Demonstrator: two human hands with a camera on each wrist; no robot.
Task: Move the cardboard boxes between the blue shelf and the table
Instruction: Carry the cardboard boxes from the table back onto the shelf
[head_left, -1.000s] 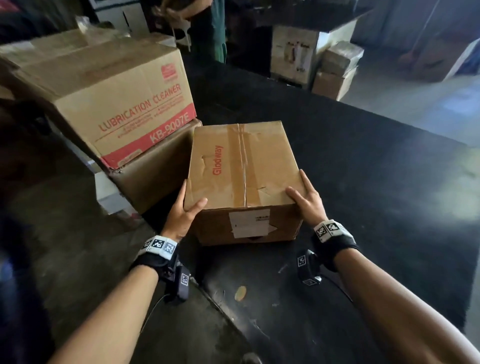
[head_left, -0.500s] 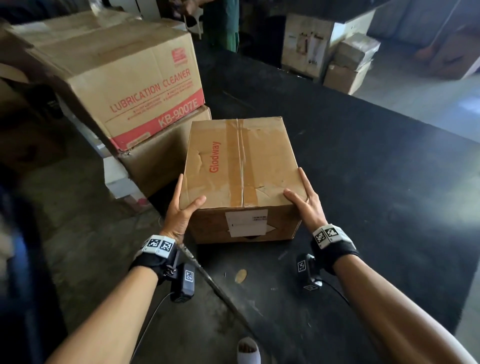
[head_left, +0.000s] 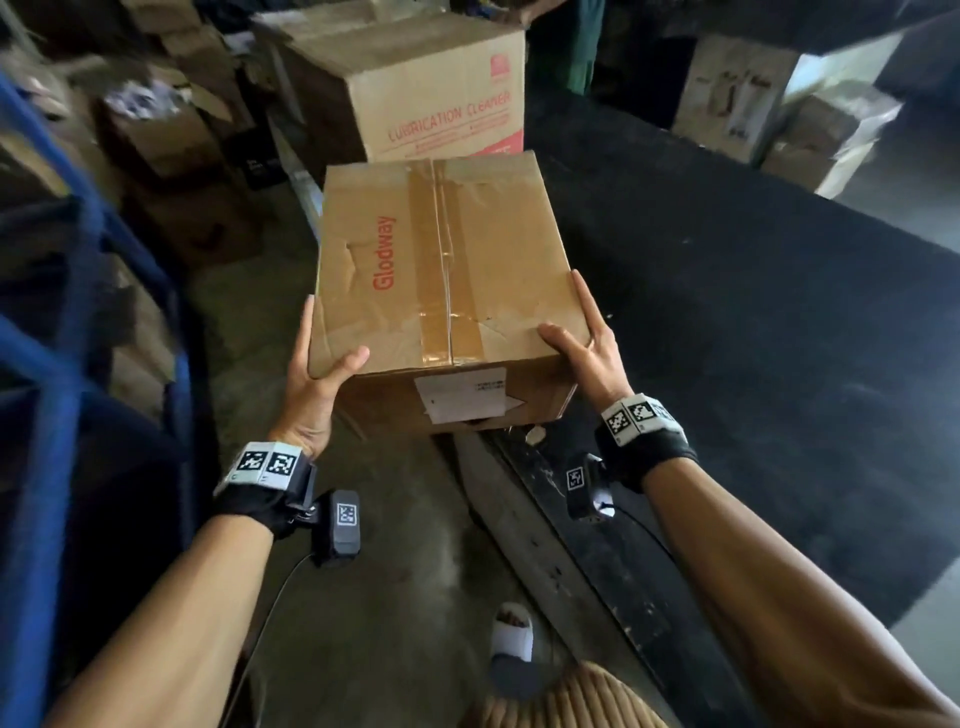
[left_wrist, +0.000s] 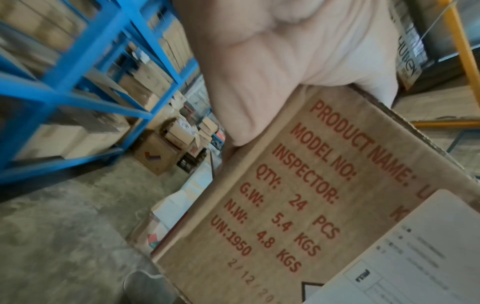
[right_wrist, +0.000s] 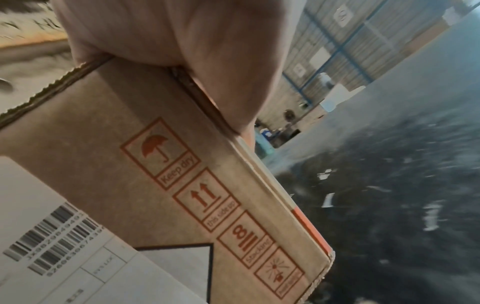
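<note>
A taped brown cardboard box marked "Glodway" (head_left: 441, 270) (left_wrist: 306, 205) (right_wrist: 155, 185) hangs in the air over the floor, just off the near left corner of the black table (head_left: 753, 322). My left hand (head_left: 317, 384) grips its near left corner, thumb on top and fingers down the side. At the near right corner my right hand (head_left: 587, 343) holds it the same way. The blue shelf (head_left: 57, 364) (left_wrist: 85, 67) stands at the left, its levels filled with boxes.
A large "Lubrication Cleaner" box (head_left: 415, 83) stands beyond the held box, by the table's far left edge. More cartons (head_left: 171, 135) lie on the floor beside the shelf and others (head_left: 810, 140) past the table's far edge. My sandalled foot (head_left: 511, 644) is on the concrete floor.
The Glodway box has come up off the table and moved left and toward me, over the floor. My view has swung left, bringing the blue shelf into sight.
</note>
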